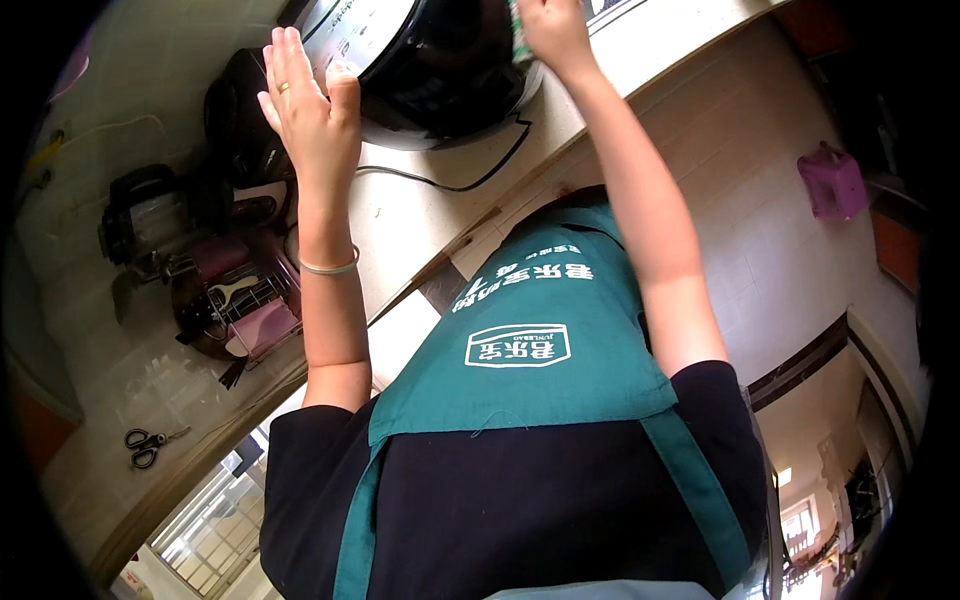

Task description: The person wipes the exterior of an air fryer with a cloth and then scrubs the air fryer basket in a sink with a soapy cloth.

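A rounded black electric cooker (450, 75) with a silver control panel (356, 34) stands on the pale countertop (401, 217) at the top of the view. My left hand (311, 105), with a ring and a bangle on the wrist, is spread at the panel's left edge and holds nothing. Its thumb lies over the panel, but whether it touches cannot be told. My right hand (555, 34) is closed on a green and white cloth (519, 34) at the cooker's right side. Part of that hand and cloth is cut off by the frame's top edge.
A black power cord (465, 187) curls below the cooker. Left stand a dark appliance (244, 120), a glass-sided black appliance (154, 214) and a wire rack (259, 307) with utensils. Scissors (146, 448) lie at lower left. A pink plastic stool (832, 184) is on the floor at right.
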`<state>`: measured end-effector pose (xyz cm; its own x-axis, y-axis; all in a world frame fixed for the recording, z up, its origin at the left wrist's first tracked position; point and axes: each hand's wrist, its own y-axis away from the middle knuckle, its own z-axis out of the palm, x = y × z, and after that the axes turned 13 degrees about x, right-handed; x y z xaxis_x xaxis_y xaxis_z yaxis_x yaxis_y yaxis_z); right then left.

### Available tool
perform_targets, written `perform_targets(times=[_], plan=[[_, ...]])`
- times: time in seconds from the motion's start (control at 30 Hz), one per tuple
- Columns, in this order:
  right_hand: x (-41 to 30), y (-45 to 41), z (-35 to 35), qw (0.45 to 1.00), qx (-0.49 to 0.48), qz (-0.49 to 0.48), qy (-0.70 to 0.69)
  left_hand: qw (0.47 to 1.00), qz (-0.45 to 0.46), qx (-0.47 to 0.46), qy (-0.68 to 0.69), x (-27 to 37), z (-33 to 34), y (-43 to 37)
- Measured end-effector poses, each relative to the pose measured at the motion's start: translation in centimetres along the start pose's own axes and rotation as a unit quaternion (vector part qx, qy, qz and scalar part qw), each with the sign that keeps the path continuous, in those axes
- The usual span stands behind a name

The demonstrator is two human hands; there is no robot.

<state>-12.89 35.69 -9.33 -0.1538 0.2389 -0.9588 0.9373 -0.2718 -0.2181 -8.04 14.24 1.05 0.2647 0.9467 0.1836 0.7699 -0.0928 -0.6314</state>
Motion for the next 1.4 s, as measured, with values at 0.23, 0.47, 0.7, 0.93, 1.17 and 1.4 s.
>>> perform_targets(times=[0.23, 0.47, 0.7, 0.93, 1.17, 1.4], plan=[[1.8, 2.4, 2.0, 0.972, 0.187, -0.143, -0.027, 1.000, -0.016, -0.006, 0.008, 0.5, 0.5, 0.0], [1.5, -1.5, 1.1, 0.960, 0.140, -0.239, -0.025, 0.999, 0.000, -0.030, 0.009, 0.8, -0.2, -0.3], [-2.6, 5.4, 0.3, 0.972, 0.170, -0.158, -0.045, 0.999, -0.018, -0.035, 0.005, 1.0, -0.4, -0.1], [1.1, -2.2, -0.6, 0.986, 0.104, -0.119, -0.046, 0.998, 0.004, -0.050, 0.026, 1.6, 0.0, -0.6], [-2.0, 1.1, -0.7, 0.981, 0.117, -0.149, -0.047, 1.000, 0.025, -0.019, 0.004, 1.9, 0.2, -0.5], [2.1, -3.9, 0.3, 0.986, 0.131, -0.087, -0.052, 0.999, 0.003, -0.036, 0.024, 2.6, 0.1, -0.7]])
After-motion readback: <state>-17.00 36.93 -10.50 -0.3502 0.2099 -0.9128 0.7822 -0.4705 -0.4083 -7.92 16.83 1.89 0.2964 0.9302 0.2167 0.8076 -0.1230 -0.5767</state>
